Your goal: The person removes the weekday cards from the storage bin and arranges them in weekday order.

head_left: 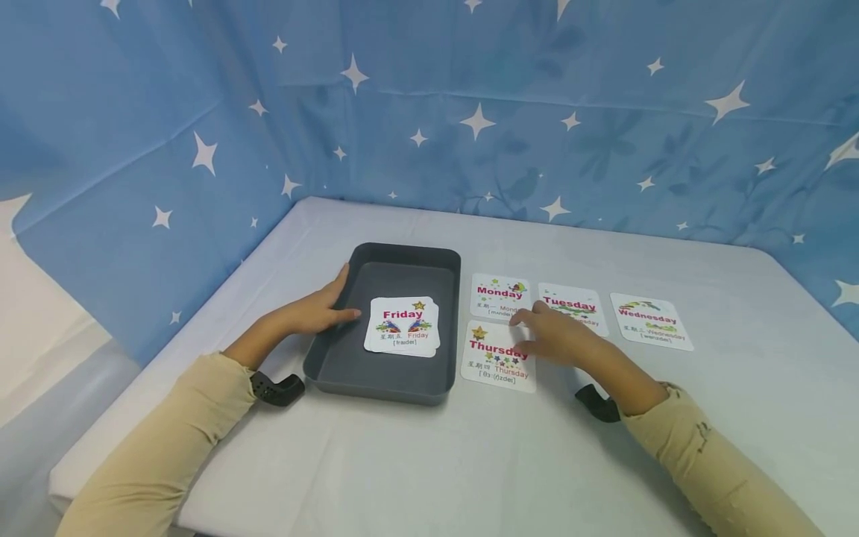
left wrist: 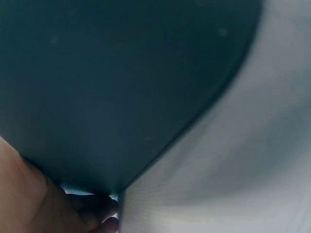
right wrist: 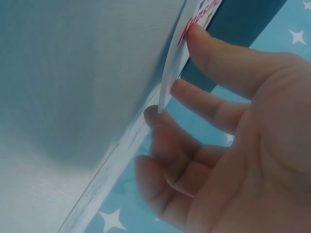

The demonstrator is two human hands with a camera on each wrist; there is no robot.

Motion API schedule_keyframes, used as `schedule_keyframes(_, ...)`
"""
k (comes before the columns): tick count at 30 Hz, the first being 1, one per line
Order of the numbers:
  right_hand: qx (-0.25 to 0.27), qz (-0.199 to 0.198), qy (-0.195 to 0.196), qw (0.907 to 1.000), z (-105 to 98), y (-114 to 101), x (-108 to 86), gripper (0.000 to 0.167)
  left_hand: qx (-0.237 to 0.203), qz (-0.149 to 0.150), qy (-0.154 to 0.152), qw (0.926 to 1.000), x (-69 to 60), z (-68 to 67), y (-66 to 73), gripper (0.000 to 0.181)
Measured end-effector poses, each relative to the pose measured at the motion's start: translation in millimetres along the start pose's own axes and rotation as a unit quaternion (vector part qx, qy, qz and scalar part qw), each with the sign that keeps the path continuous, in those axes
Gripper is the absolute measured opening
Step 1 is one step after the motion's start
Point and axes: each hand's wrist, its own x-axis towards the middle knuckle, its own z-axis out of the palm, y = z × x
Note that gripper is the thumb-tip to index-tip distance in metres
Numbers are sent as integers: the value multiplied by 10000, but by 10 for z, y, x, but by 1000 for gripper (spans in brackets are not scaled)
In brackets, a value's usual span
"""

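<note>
My left hand (head_left: 315, 307) holds the left wall of the dark grey tray (head_left: 329, 371), thumb inside and fingers outside; the left wrist view shows curled fingers (left wrist: 103, 216) by the tray (left wrist: 126, 97). Inside the tray lies a small stack of cards with the Friday card (head_left: 401, 327) on top. To the right of the tray, my right hand (head_left: 560, 335) is at the right edge of the Thursday card (head_left: 496, 362), thumb and index finger apart. In the right wrist view the thumb of my right hand (right wrist: 233, 131) touches the face of a card (right wrist: 175, 73).
Above the Thursday card lies the Monday card (head_left: 496, 293), with the Tuesday card (head_left: 573, 304) and Wednesday card (head_left: 651, 321) in a row to its right. A white cloth (head_left: 376, 462) covers the table. A blue star-patterned curtain (head_left: 429, 134) hangs behind and at the left.
</note>
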Motion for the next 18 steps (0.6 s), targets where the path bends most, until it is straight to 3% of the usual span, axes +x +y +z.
schedule_keyframes(12,-236,-131,89,9996,-6,6,23,50,-83,22,50,10000,-8,21,-20,91)
schedule_keyframes(18,-264,-519,634,9963,-38,-35,48,53,-55,15,50,10000,-1,11,-17,92)
